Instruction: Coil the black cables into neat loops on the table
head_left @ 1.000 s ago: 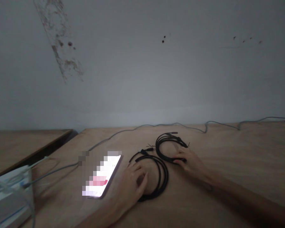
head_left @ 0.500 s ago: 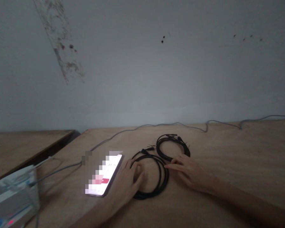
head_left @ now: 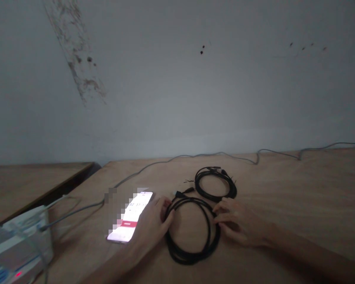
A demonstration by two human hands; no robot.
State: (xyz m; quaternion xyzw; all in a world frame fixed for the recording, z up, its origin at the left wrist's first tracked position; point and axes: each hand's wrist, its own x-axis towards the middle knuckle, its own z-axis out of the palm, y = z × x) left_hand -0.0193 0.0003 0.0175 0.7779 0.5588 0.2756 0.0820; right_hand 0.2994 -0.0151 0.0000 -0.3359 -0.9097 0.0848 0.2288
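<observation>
A coiled black cable lies on the wooden table between my hands, its connector ends at the far side of the loop. My left hand is closed on the loop's left side, thumb and fingers about the strands. On the right side, the bent fingers of my right hand hold the strands, palm low over the table. Just behind lies a second coiled black cable, bound with a thin tie and touched by neither hand. A lit phone rests left of my left hand, partly covered by it.
A white power strip with plugs and a red light sits at the left front. From it a thin grey cord runs along the back of the table. Behind stands a grey wall. A gap separates another tabletop at left.
The nearer coil has moved towards me and spread wider to the right. My right hand has come nearer and a little right, onto its edge; my left hand now grips its left side.
</observation>
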